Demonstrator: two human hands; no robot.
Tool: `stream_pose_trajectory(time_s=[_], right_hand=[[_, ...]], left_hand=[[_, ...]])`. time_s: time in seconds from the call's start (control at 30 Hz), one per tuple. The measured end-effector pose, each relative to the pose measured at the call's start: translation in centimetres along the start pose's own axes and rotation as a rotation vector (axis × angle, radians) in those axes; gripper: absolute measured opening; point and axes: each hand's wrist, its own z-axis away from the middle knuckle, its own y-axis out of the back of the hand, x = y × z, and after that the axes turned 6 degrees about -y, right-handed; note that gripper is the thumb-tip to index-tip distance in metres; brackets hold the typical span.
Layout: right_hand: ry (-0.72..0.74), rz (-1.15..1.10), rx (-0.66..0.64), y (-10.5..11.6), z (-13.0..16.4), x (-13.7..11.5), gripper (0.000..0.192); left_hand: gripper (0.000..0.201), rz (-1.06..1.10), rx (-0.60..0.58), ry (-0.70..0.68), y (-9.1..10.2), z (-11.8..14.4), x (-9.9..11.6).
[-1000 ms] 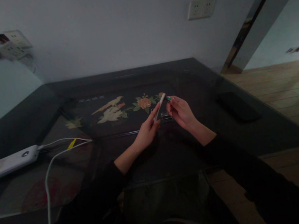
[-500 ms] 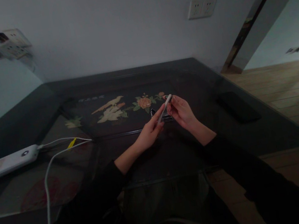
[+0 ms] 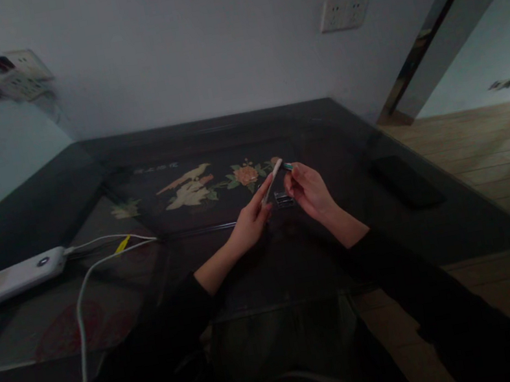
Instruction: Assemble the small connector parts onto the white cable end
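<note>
A slim white stick-shaped object (image 3: 272, 181) is held tilted above the middle of the dark glass-topped table (image 3: 106, 296), its far end pointing up and to the right. The left hand (image 3: 250, 221) is closed around its near end, with fingers extended along the shaft. Touching the far tip is a small teal-green piece (image 3: 287, 166), pinched between the fingertips of the right hand (image 3: 309, 193), which is curled shut on it; what the piece is cannot be told in the dim light. Just beneath the two hands, a small dark metallic item (image 3: 282, 198) lies on the table, its kind unclear. Under the glass, far from the hands and to the left, shows a painted bird and flower motif (image 3: 214, 182). Well to the left lies a white power bank (image 3: 11, 279) with white cables (image 3: 79, 301) running towards the near edge. To the right rests a flat black rectangular object (image 3: 404, 181). A white wall socket (image 3: 343, 13) sits on the far wall.
</note>
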Motion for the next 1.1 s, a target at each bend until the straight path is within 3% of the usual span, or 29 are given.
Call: stream_pose_trajectory(time_s=[0.57,1.1], right_hand=[[-0.038,-0.034,0.014,0.21,0.00,0.26,0.043],[-0.039,-0.011,0.029,0.15,-0.10,0.21,0.044]], left_hand=[[0.064,0.182,-0.130,-0.013,-0.37,0.20,0.37],[0.064,-0.014,-0.005,-0.007,0.20,-0.18,-0.60]])
